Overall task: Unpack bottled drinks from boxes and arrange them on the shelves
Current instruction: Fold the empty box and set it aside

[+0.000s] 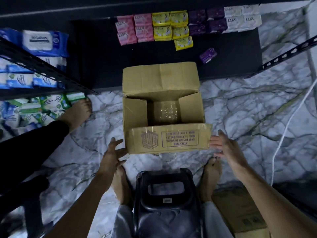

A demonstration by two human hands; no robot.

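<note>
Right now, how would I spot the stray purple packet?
Find the open cardboard box on the marble floor. Just beyond its far right corner, on the dark shelf, lies the purple packet. It sits tilted and alone, while the other packets lie in tidy rows.

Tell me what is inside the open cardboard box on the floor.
The cardboard box shows a bare bottom with one shiny patch, clear tape or plastic wrap, I cannot tell which. No bottles show. The near flap hides the inside edge closest to the person.

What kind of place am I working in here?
Probably a small shop or stockroom: rows of Lux soap packs on a low shelf, wet-wipe packs on a metal rack, an opened cardboard box on the floor.
</note>
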